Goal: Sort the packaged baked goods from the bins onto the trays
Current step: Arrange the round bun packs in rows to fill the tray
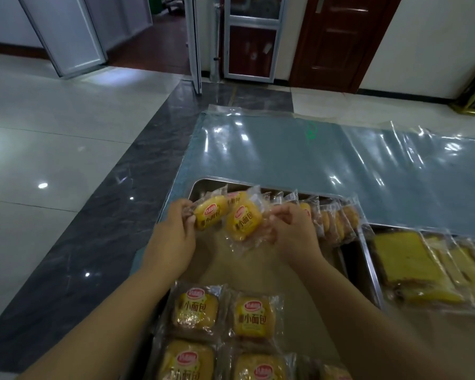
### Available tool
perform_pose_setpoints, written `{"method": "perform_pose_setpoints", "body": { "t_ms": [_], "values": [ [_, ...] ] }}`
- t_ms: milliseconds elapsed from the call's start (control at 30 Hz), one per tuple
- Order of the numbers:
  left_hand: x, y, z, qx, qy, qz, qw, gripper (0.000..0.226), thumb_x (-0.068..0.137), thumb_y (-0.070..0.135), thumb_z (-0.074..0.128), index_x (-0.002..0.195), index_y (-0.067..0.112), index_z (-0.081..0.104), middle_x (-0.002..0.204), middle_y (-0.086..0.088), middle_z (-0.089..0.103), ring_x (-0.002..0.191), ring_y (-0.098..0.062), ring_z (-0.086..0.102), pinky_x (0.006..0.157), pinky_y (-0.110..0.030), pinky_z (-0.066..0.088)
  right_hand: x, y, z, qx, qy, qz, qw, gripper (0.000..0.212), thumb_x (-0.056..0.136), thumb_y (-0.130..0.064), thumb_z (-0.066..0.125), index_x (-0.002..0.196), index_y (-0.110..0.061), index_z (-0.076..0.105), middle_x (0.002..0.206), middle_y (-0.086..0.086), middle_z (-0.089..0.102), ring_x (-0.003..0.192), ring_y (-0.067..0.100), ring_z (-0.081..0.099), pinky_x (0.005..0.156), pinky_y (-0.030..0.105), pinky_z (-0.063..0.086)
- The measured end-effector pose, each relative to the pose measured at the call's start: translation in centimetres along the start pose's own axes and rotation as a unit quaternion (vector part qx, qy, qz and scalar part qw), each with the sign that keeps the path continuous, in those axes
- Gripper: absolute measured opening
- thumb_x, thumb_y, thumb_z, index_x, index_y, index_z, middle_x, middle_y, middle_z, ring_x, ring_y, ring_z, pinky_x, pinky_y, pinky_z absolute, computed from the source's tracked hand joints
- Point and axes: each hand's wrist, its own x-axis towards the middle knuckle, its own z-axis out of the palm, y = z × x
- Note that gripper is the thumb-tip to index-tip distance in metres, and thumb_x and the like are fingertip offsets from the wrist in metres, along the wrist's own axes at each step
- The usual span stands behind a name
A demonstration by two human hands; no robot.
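The person is working over a steel tray [203, 185] lined with brown paper, set on a desk [285, 154] covered in a glossy clear plastic sheet [395, 149]. The left hand [173, 239] is pinching the crimped edge of one wrapped bun [211, 213] between thumb and fingers, its grip closed tight on the wrapper. The right hand [293, 234] is likewise closing its grip on the clear wrapper edge of a second bun [244, 222], which is hanging tilted just beside the first; the two packets are touching or nearly so above the tray's far left corner.

Behind and to the right of the hands, a row of upright packets [337, 218] is leaning along the tray's far wall, crowding the space beside the right hand. Nearer the person, four flat packets [225, 316] of the same yellow buns are lying in two rows on the paper, partly under the forearms. The stretch of paper between these and the held buns is lying bare.

To the right, a second tray [372, 259] is sitting edge to edge with the first, carrying wrapped sponge cake slices [406, 261] overlapping one another. Beyond the desk, a pale and dark tiled floor [66, 160] is stretching toward a brown door [337, 37].
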Motion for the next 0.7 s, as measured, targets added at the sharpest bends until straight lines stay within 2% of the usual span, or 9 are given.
{"method": "perform_pose_setpoints", "body": {
  "t_ms": [67, 167, 200, 300, 400, 467, 533, 633, 700],
  "values": [
    [-1.6, 0.4, 0.1, -0.017, -0.006, -0.011, 1.0, 0.019, 0.097, 0.021, 0.044, 0.116, 0.021, 0.041, 0.097, 0.0, 0.06, 0.082, -0.018, 0.06, 0.069, -0.038, 0.051, -1.8, 0.6, -2.0, 0.02, 0.012, 0.016, 1.0, 0.015, 0.092, -0.006, 0.052, 0.088, -0.019, 0.058, 0.089, 0.006, 0.066, 0.074, 0.02, 0.063, 0.067, 0.033, 0.056],
    [-3.6, 0.8, 0.8, -0.039, -0.017, -0.011, 0.999, 0.019, 0.096, 0.021, 0.046, 0.115, 0.023, 0.045, 0.104, 0.005, 0.055, 0.089, -0.008, 0.053, 0.066, -0.017, 0.041, -4.5, 1.8, -4.9, 0.052, 0.038, 0.035, 0.997, 0.012, 0.092, -0.008, 0.051, 0.092, -0.017, 0.058, 0.094, 0.006, 0.066, 0.081, 0.022, 0.064, 0.068, 0.034, 0.055],
    [-4.0, 0.9, 1.1, -0.044, -0.02, -0.009, 0.999, 0.019, 0.096, 0.021, 0.046, 0.114, 0.024, 0.047, 0.106, 0.007, 0.053, 0.092, -0.005, 0.051, 0.068, -0.015, 0.038, -5.4, 2.3, -5.8, 0.061, 0.047, 0.044, 0.996, 0.012, 0.093, -0.008, 0.05, 0.093, -0.017, 0.058, 0.095, 0.005, 0.066, 0.083, 0.021, 0.065, 0.067, 0.032, 0.054],
    [-4.8, 1.5, 1.9, -0.055, -0.034, -0.011, 0.998, 0.026, 0.096, 0.022, 0.045, 0.122, 0.022, 0.048, 0.108, 0.01, 0.052, 0.098, -0.006, 0.05, 0.077, -0.02, 0.04, -7.7, 3.7, -8.3, 0.085, 0.083, 0.077, 0.99, 0.014, 0.093, -0.008, 0.049, 0.092, -0.016, 0.059, 0.091, 0.003, 0.066, 0.079, 0.015, 0.066, 0.063, 0.029, 0.053],
    [-5.0, 2.6, 2.9, -0.1, -0.047, -0.029, 0.993, 0.028, 0.097, 0.022, 0.044, 0.124, 0.029, 0.045, 0.104, 0.015, 0.051, 0.091, -0.001, 0.051, 0.071, -0.019, 0.042, -9.4, 4.8, -10.3, 0.085, 0.13, 0.124, 0.98, 0.014, 0.091, -0.006, 0.048, 0.088, -0.014, 0.059, 0.081, 0.005, 0.067, 0.064, 0.011, 0.064, 0.057, 0.03, 0.053],
    [-5.1, 3.5, 3.9, -0.136, -0.067, -0.045, 0.987, 0.028, 0.097, 0.022, 0.043, 0.121, 0.036, 0.044, 0.101, 0.017, 0.053, 0.088, 0.006, 0.051, 0.067, -0.02, 0.043, -10.3, 5.6, -11.4, 0.026, 0.129, 0.172, 0.976, 0.008, 0.091, -0.01, 0.052, 0.089, -0.016, 0.058, 0.081, 0.008, 0.066, 0.067, 0.018, 0.065, 0.059, 0.036, 0.055],
    [-5.0, 4.2, 5.0, -0.136, -0.084, -0.04, 0.986, 0.027, 0.098, 0.022, 0.043, 0.116, 0.041, 0.045, 0.099, 0.019, 0.054, 0.088, 0.007, 0.05, 0.064, -0.022, 0.041, -11.2, 6.0, -12.1, -0.053, 0.104, 0.209, 0.971, 0.004, 0.09, -0.018, 0.058, 0.089, -0.019, 0.054, 0.08, 0.007, 0.065, 0.066, 0.019, 0.065, 0.051, 0.031, 0.052],
    [-4.7, 4.6, 6.6, -0.079, -0.116, -0.033, 0.99, 0.021, 0.097, 0.02, 0.042, 0.107, 0.037, 0.051, 0.098, 0.013, 0.056, 0.083, 0.003, 0.051, 0.059, -0.023, 0.039, -12.2, 6.3, -12.4, -0.263, 0.076, 0.154, 0.949, 0.014, 0.085, -0.027, 0.064, 0.08, -0.023, 0.051, 0.075, -0.001, 0.06, 0.063, 0.011, 0.059, 0.047, 0.024, 0.042],
    [-4.4, 4.4, 7.3, -0.029, -0.148, -0.028, 0.988, 0.02, 0.096, 0.018, 0.044, 0.104, 0.032, 0.055, 0.101, 0.007, 0.058, 0.081, -0.005, 0.055, 0.057, -0.023, 0.04, -12.5, 6.0, -12.2, -0.379, 0.069, 0.12, 0.915, 0.015, 0.086, -0.033, 0.061, 0.089, -0.02, 0.053, 0.084, -0.002, 0.059, 0.071, 0.011, 0.057, 0.05, 0.023, 0.038]
  ]
}}
